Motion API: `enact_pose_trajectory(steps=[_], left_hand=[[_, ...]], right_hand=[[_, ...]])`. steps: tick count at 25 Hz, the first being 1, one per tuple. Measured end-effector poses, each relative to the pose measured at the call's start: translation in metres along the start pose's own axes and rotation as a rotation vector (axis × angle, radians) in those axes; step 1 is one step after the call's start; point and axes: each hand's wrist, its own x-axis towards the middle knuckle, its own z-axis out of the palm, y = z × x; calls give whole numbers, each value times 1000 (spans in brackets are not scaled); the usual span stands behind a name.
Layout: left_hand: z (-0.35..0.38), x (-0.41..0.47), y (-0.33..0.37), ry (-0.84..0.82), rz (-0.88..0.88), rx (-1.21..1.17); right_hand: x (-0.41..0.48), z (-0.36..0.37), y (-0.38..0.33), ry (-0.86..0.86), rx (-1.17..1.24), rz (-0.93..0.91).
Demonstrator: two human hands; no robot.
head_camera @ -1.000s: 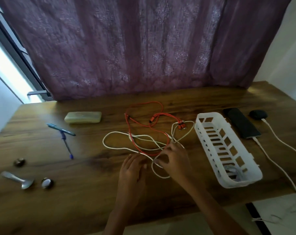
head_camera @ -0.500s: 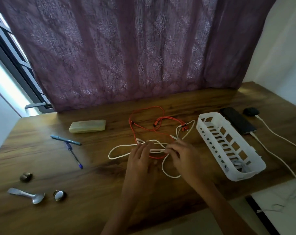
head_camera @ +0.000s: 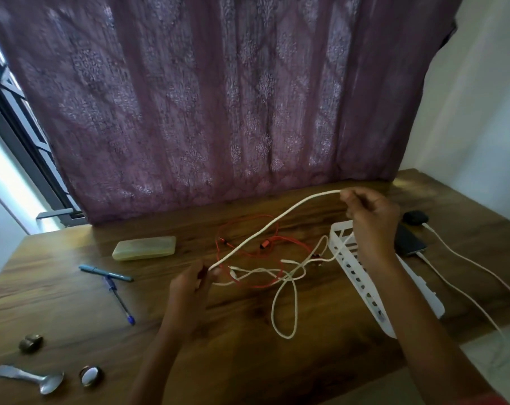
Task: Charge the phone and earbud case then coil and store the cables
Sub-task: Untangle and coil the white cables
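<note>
A white cable (head_camera: 277, 222) stretches between my hands above the wooden table. My left hand (head_camera: 191, 285) pinches it low near the table's middle. My right hand (head_camera: 370, 217) holds the other part raised over the white slotted basket (head_camera: 364, 285). The rest of the white cable lies in loose loops, tangled with an orange cable (head_camera: 247, 247). The dark phone (head_camera: 410, 241) lies right of the basket with a white charging cable (head_camera: 464, 299) plugged in. The black earbud case (head_camera: 416, 216) sits beyond it, also on a white cable.
A pale green case (head_camera: 145, 248), two pens (head_camera: 113, 280), a metal spoon (head_camera: 31, 378) and two small round metal objects (head_camera: 31, 342) lie on the left. A purple curtain (head_camera: 218, 97) hangs behind the table. The charging cables drop off the table's right edge.
Both hands were low on the tangled cables; now my right hand has lifted a stretch of the white cable up and to the right, while my left hand pinches it near the table.
</note>
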Motion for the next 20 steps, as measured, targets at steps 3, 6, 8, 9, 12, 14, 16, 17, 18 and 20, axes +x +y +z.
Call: enact_pose_trajectory(steps=[3, 6, 8, 9, 12, 14, 16, 17, 18, 20], left_hand=[[-4, 9, 13, 58, 31, -205], [-3, 21, 45, 82, 73, -373], [2, 31, 65, 46, 126, -344], [5, 36, 75, 34, 163, -299], [11, 50, 99, 42, 231, -222], [11, 57, 107, 75, 223, -249], [13, 61, 105, 68, 194, -305], [16, 63, 102, 56, 175, -327], [20, 64, 98, 38, 155, -342], [28, 67, 88, -7, 126, -309]], right_hand=[[8, 6, 10, -85, -112, 93], [-3, 18, 6, -284, -424, -54], [-18, 29, -10, -434, -354, -327], [-26, 36, -19, -548, -285, -408], [-36, 49, -32, -661, -220, -480], [-24, 49, -37, -551, -72, -391], [-6, 43, -42, -456, 107, -245], [2, 40, -45, -424, 185, -186], [11, 37, -49, -397, 251, -150], [28, 32, -58, -340, 369, -129]])
